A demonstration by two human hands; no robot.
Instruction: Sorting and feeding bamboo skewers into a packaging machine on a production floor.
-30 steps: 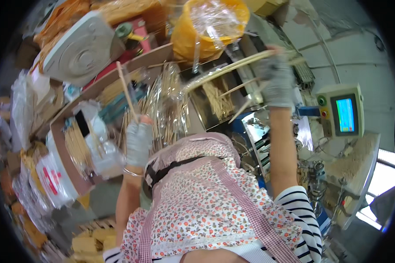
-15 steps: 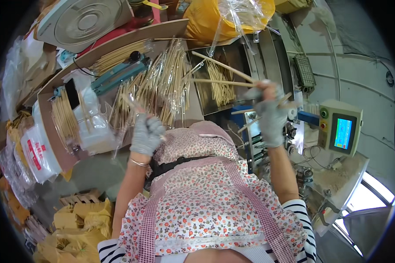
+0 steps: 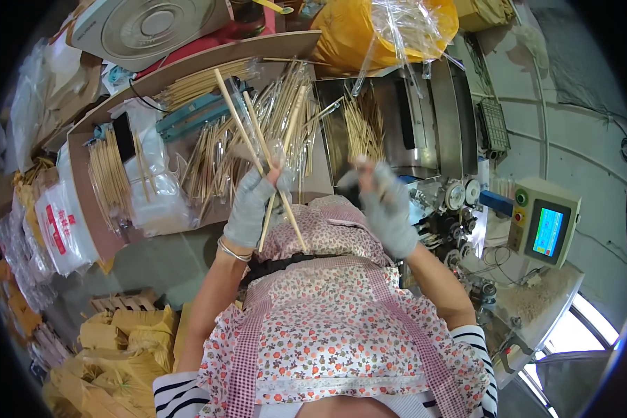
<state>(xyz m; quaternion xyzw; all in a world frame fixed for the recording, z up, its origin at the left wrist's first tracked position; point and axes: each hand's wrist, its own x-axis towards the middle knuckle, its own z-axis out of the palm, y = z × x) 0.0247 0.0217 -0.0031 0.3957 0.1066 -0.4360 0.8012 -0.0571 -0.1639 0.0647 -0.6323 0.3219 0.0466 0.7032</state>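
My left hand [image 3: 249,205], in a grey glove with bare fingertips, is closed on two pale wooden chopsticks [image 3: 241,118]. They cross at my fingers, with their long ends pointing up and away. To its right, over my lap, my right hand [image 3: 385,209] wears a similar glove. Motion smears its fingers, and whether they hold anything does not show. Beyond my left hand lies a heap of chopsticks in clear plastic sleeves [image 3: 209,164] inside a cardboard box [image 3: 313,184]. Loose chopsticks [image 3: 362,129] rest in a metal tray past my right hand.
A machine with rollers [image 3: 456,195] stands at my right, beside a control panel with a lit screen [image 3: 549,232]. In the box are a blue-green holder [image 3: 195,115] and a dark phone-like slab [image 3: 123,137]. A yellow bag [image 3: 341,45] sits at the back.
The long chopsticks that were in my right hand at the machine are gone from there; my left hand now grips two crossed ones. My right hand has swung left, toward my lap.
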